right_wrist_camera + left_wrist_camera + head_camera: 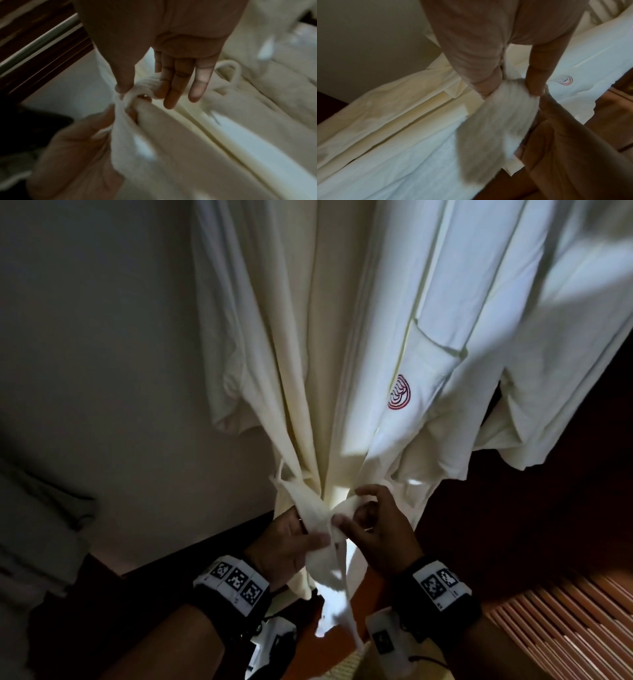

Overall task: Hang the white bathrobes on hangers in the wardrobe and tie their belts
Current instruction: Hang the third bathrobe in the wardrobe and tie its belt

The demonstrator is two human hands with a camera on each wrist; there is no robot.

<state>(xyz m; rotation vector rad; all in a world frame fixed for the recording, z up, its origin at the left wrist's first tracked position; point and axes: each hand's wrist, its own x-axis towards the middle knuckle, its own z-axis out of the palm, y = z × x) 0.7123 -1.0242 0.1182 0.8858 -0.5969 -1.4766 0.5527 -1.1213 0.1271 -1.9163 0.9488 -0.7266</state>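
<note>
A white bathrobe (342, 354) with a red round logo (399, 392) hangs in front of me, gathered at the waist by its white belt (308, 505). My left hand (318, 537) grips one belt strand just left of the crossing, thumb on top; the wrist view shows this left hand (510, 92) pinching the belt (501, 115). My right hand (352, 508) pinches a loop of the belt between thumb and forefinger, the other fingers (171, 97) straight. That right hand (140, 90) holds the loop (149, 82). Two belt ends (339, 604) hang below.
A second white robe (565, 354) hangs close on the right. A pale wall (102, 337) stands on the left, with grey fabric (34, 525) at the far left. Dark wood lies below, and a slatted wooden surface (565, 628) sits at the bottom right.
</note>
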